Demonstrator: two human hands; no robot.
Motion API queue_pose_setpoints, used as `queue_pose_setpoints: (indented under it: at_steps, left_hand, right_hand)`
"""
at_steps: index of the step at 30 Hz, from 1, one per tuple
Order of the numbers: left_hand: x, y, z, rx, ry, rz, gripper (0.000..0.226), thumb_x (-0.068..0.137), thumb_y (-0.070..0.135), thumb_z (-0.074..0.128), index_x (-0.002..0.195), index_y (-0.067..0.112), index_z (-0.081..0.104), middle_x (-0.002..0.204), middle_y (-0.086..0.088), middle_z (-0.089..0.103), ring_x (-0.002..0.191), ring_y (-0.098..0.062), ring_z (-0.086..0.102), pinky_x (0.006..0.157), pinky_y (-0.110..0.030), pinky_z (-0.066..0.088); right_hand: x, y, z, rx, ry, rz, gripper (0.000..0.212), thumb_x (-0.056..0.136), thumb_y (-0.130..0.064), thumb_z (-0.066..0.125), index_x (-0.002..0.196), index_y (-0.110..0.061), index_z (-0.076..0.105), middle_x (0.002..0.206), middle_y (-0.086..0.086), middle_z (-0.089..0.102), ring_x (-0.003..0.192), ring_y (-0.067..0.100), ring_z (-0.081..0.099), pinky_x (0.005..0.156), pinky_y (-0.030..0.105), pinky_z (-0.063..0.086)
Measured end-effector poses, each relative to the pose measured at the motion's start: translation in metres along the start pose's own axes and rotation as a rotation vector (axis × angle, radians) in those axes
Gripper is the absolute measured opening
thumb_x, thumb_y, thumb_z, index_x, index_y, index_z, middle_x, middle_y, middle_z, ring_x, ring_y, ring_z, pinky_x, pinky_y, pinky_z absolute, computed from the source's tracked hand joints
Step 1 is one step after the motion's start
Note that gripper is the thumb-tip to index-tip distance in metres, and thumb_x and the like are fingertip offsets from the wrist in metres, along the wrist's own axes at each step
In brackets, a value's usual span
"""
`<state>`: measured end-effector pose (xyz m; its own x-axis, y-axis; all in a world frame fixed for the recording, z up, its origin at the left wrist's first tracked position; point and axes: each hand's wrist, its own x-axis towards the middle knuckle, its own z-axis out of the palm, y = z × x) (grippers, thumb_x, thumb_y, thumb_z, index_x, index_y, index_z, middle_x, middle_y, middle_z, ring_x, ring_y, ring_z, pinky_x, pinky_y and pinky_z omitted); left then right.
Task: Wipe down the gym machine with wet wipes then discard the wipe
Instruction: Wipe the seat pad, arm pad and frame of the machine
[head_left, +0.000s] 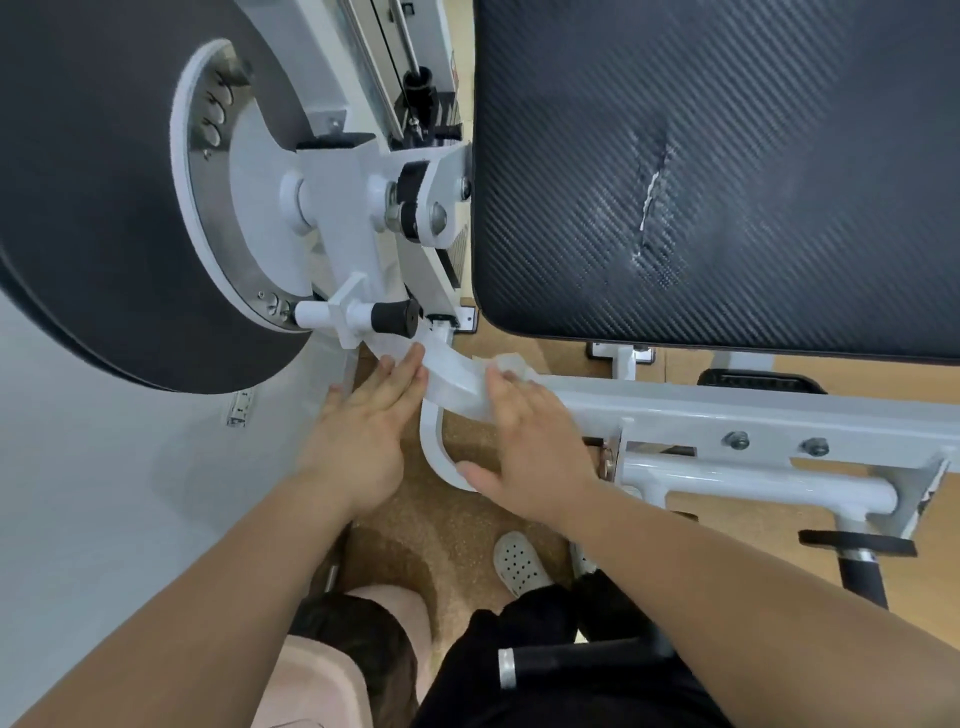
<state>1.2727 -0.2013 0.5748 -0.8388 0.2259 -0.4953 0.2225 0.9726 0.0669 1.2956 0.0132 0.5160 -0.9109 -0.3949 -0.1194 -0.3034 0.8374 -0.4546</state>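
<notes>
While the right hand (524, 441) pressed the wet wipe (508, 362) flat-fingered onto the bend of the gym machine's white frame (457, 397), the left hand (363, 436) lay flat alongside, fingertips touching the frame. Wiping seemingly midway; pad (727, 182) unjudgeable, discard not yet done.

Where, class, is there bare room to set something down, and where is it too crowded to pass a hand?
Free: the speckled floor bordered by the curved white tube and the white shoe; also the grey surface left of the left hand. Crowded: around the black knob beside the seat pad.
</notes>
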Motion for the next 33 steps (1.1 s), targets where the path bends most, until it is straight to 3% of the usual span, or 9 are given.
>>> queue_pose_setpoints:
  at_steps: [3, 5, 8, 13, 16, 22, 27, 30, 33]
  left_hand:
    - [-0.002, 0.008, -0.001, 0.052, -0.045, -0.053, 0.090, 0.096, 0.017, 0.050, 0.159, 0.030, -0.013, 0.147, 0.024, -0.048, 0.154, -0.012, -0.016, 0.124, -0.055, 0.003]
    - [-0.003, 0.017, -0.006, 0.063, -0.068, -0.096, 0.087, 0.097, 0.016, 0.047, 0.160, 0.029, -0.013, 0.149, 0.022, -0.047, 0.156, -0.017, -0.011, 0.125, -0.054, 0.003]
    - [-0.005, 0.029, -0.013, 0.042, -0.076, -0.149, 0.088, 0.096, 0.008, 0.045, 0.160, 0.028, -0.011, 0.154, 0.020, -0.042, 0.156, -0.017, -0.010, 0.126, -0.052, 0.002]
    - [-0.015, 0.037, -0.016, -0.037, 0.016, -0.232, 0.083, 0.097, 0.010, 0.044, 0.162, 0.029, -0.005, 0.162, 0.011, -0.034, 0.156, -0.018, -0.011, 0.126, -0.048, -0.001]
    - [-0.020, 0.029, -0.016, -0.092, 0.059, -0.274, 0.084, 0.097, 0.010, 0.045, 0.162, 0.029, -0.005, 0.164, 0.010, -0.030, 0.157, -0.020, 0.000, 0.127, -0.048, 0.006]
    - [-0.011, -0.002, -0.010, -0.192, 0.098, -0.187, 0.090, 0.091, 0.003, 0.048, 0.162, 0.028, -0.002, 0.163, 0.016, -0.024, 0.156, -0.016, 0.012, 0.121, -0.047, 0.027]
    - [-0.013, -0.025, -0.003, -0.346, 0.171, -0.081, 0.088, 0.089, -0.006, 0.047, 0.162, 0.027, 0.010, 0.157, 0.023, -0.014, 0.154, -0.018, 0.018, 0.117, -0.039, 0.035]
    - [-0.007, -0.039, 0.002, -0.483, 0.177, -0.104, 0.089, 0.092, -0.003, 0.046, 0.160, 0.035, 0.003, 0.161, 0.024, -0.014, 0.156, -0.012, 0.007, 0.119, -0.031, 0.029]
    - [0.003, -0.047, 0.007, -0.597, 0.161, -0.053, 0.090, 0.093, 0.000, 0.044, 0.160, 0.043, 0.003, 0.167, 0.021, -0.008, 0.155, -0.006, 0.003, 0.123, -0.032, 0.021]
  right_hand:
    - [0.029, -0.023, -0.001, 0.163, -0.095, -0.089, 0.108, 0.093, -0.060, 0.060, 0.163, -0.004, 0.000, 0.171, 0.014, 0.008, 0.158, 0.026, 0.010, 0.126, 0.034, 0.003]
    - [0.038, -0.013, -0.004, 0.122, -0.140, -0.158, 0.103, 0.097, -0.055, 0.058, 0.162, -0.005, -0.003, 0.172, 0.013, 0.001, 0.159, 0.025, 0.004, 0.127, 0.033, 0.002]
    - [0.022, 0.026, -0.014, -0.054, -0.220, -0.252, 0.093, 0.099, -0.055, 0.051, 0.163, -0.007, 0.004, 0.172, 0.015, 0.003, 0.159, 0.029, 0.008, 0.129, 0.040, 0.007]
    - [-0.023, 0.069, -0.025, -0.289, -0.168, 0.000, 0.089, 0.094, -0.067, 0.050, 0.162, -0.023, 0.015, 0.167, 0.024, 0.015, 0.153, 0.041, 0.019, 0.125, 0.052, 0.016]
    - [-0.023, 0.052, -0.019, -0.255, -0.146, 0.040, 0.093, 0.093, -0.067, 0.050, 0.162, -0.014, 0.015, 0.167, 0.023, 0.018, 0.153, 0.040, 0.019, 0.127, 0.052, 0.013]
    - [0.024, -0.016, 0.009, -0.164, -0.130, -0.272, 0.100, 0.099, -0.057, 0.047, 0.159, -0.007, -0.016, 0.167, 0.016, -0.026, 0.156, 0.031, -0.021, 0.129, 0.048, -0.002]
    - [0.079, -0.014, 0.015, -0.322, -0.010, -0.429, 0.097, 0.095, -0.052, 0.056, 0.162, -0.003, 0.007, 0.170, 0.020, -0.002, 0.158, 0.037, -0.008, 0.128, 0.051, -0.001]
    - [0.078, 0.006, 0.004, -0.567, -0.030, -0.647, 0.082, 0.103, -0.048, 0.035, 0.160, -0.002, -0.002, 0.168, 0.017, -0.016, 0.156, 0.036, -0.014, 0.128, 0.050, -0.006]
    - [0.056, 0.025, -0.003, -0.773, -0.134, -0.724, 0.074, 0.103, -0.047, 0.012, 0.159, -0.001, -0.005, 0.166, 0.016, -0.019, 0.155, 0.037, -0.018, 0.127, 0.050, -0.009]
